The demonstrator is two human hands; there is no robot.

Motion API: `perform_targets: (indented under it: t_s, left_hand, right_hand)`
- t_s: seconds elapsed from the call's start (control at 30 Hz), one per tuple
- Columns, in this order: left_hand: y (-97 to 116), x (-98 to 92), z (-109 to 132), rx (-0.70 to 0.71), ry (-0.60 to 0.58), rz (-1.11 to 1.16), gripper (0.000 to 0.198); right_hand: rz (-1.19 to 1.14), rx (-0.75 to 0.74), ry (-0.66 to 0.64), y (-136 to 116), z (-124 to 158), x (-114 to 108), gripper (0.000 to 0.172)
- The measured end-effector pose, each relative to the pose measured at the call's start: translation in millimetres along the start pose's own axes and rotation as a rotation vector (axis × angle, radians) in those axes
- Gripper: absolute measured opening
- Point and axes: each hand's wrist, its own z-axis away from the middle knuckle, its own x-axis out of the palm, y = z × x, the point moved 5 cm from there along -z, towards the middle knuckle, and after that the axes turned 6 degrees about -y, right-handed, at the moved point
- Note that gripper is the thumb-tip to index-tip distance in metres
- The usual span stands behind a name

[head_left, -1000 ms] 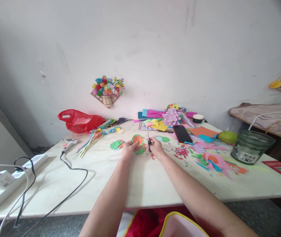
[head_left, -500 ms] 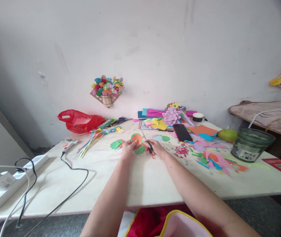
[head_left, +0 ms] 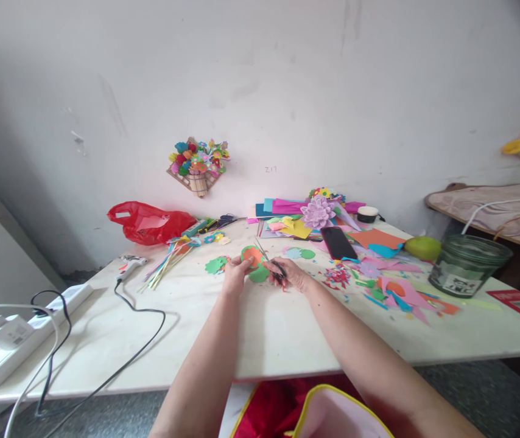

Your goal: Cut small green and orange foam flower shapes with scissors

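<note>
Between its thumb and fingers my left hand (head_left: 238, 272) pinches a green and orange craft piece (head_left: 252, 257), round in outline. My right hand (head_left: 293, 275) is closed around the dark handles of a pair of scissors (head_left: 279, 272). The scissor blades point up and left, at the right edge of the craft piece. Just below that piece lies a green disc (head_left: 259, 274) on the table. Left of my left hand rests a scalloped green cutout (head_left: 215, 265). A light blue cutout and a green round (head_left: 306, 253) lie beyond my right hand.
On the right are a phone (head_left: 338, 244), colourful scraps (head_left: 399, 295), a green fruit (head_left: 423, 248) and a dark green tub (head_left: 467, 267). A glue gun (head_left: 131, 266) with its cord, a power strip (head_left: 66, 304) and a red bag (head_left: 150, 224) occupy the left.
The scissors have tilted to the left, and their blades now lie against the craft piece's right edge. My left hand has turned the piece slightly. The view has shifted a little.
</note>
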Motion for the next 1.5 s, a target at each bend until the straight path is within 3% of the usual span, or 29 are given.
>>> perform_targets:
  t_s: [0.43,1.5]
  left_hand:
    - [5.8,3.9,2.5,0.024,-0.077,-0.042,0.020]
    - [-0.3,10.5,1.8,-0.025,-0.043,0.130,0.022]
  right_hand:
    - [0.003,-0.021,-0.048,3.1,-3.2,-0.4,0.042]
    - [-0.027,-0.002,-0.033,10.6,-7.6,1.3,0.036]
